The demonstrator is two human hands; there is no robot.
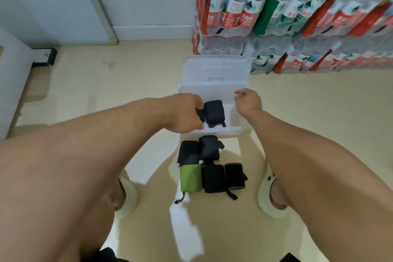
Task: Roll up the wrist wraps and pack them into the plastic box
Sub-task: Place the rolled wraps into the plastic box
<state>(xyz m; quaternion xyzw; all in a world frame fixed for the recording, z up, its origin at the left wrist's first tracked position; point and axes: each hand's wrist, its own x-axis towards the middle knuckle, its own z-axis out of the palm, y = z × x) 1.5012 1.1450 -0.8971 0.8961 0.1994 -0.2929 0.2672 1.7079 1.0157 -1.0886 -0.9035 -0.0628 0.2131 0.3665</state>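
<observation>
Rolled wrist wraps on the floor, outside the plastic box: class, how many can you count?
5. Two dark rolls lie just before the plastic box; nearer the feet lie a green roll and two black rolls. The rolls overlap, so more may be hidden.

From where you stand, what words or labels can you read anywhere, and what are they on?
"农夫山泉": red and green labels on the shrink-wrapped packs of clear plastic water bottles stacked against the wall.
Smaller print on those bottle labels: too blurred to read.
Clear plastic box: no text visible.
Rolled black and green wrist wraps on the floor: no text visible.
</observation>
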